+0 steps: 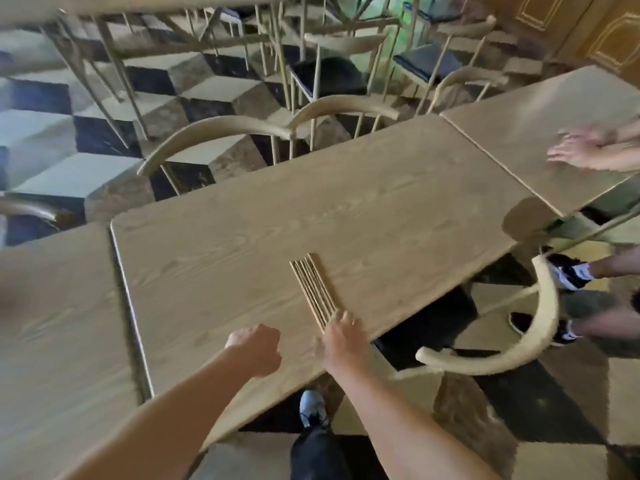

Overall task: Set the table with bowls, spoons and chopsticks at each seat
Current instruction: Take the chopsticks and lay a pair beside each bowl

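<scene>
A bundle of several wooden chopsticks [313, 291] lies flat on the light wooden table [311, 216], near its front edge. My right hand [341, 341] rests at the near ends of the chopsticks, fingertips touching them, fingers spread. My left hand [256, 348] hovers just to the left of it over the table, curled into a fist with nothing visible in it. No bowls or spoons are in view.
Another person's hands [588, 150] rest on the adjoining table [540, 112] at the right; their feet [568, 271] stand beside a curved-back chair [519, 348]. More chairs [221, 133] line the far side. A third table [59, 323] abuts on the left.
</scene>
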